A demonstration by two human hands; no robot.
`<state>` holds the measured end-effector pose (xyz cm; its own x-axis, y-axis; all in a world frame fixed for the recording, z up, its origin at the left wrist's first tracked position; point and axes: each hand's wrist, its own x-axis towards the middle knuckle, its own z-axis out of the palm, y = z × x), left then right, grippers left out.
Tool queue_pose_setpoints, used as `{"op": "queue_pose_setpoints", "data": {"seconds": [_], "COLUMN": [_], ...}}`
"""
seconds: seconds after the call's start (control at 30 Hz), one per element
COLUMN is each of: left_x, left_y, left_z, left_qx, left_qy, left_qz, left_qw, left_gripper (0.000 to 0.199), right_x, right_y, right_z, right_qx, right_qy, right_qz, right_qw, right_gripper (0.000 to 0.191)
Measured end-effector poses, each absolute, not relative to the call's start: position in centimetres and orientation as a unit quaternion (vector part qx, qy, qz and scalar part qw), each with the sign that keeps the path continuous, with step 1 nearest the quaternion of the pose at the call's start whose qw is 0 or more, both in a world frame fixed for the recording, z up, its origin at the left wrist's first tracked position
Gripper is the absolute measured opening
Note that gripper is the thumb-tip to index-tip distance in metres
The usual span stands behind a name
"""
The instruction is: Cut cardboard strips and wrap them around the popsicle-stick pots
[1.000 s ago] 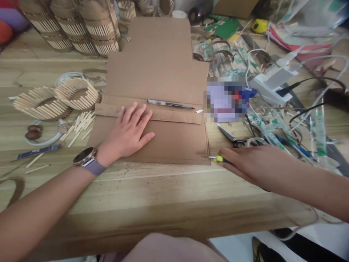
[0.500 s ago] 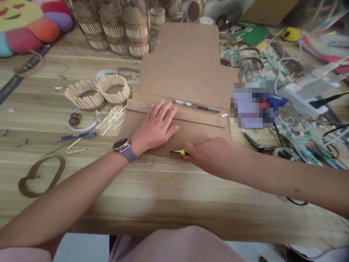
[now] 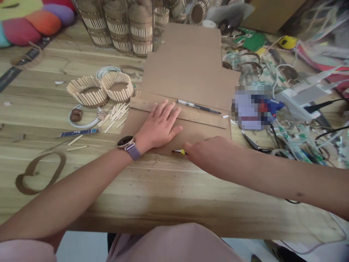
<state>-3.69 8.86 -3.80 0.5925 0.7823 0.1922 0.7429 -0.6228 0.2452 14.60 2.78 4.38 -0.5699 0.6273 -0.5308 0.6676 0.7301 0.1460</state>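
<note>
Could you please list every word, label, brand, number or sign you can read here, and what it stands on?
No text can be read with certainty.
Blue strip: pale marks, too small to read.
Black strip: faint pale marks, too blurred.
Green card: whitish marks, too blurred.
Watch: dark face, no digits legible.
Pen: any print is too small.

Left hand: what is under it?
A cardboard strip and a cardboard sheet run under the left hand; the patches that it covers, and anything on them, cannot be seen.
</note>
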Motion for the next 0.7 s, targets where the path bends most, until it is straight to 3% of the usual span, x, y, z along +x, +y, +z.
{"op": "queue_pose_setpoints", "data": {"seconds": [0.5, 0.7], "left_x": [-4.0, -4.3], "left_y": [8.9, 9.0], "left_z": [-3.7, -4.2], "left_qx": [0.897, 0.900], "left_qy": [0.424, 0.416], "left_qz": [0.112, 0.121], "left_qw": [0.051, 0.039], "left_gripper": [0.066, 0.068], "right_x": [18.2, 21.0], "right_y": [1.8, 1.0], "right_z": [5.7, 5.8], "right_qx": [0.417, 0.406], "right_qy": [0.832, 0.841], "right_qz": [-0.065, -0.056], "right_qw": [0.361, 0.353], "right_gripper": [0.030, 0.031]}}
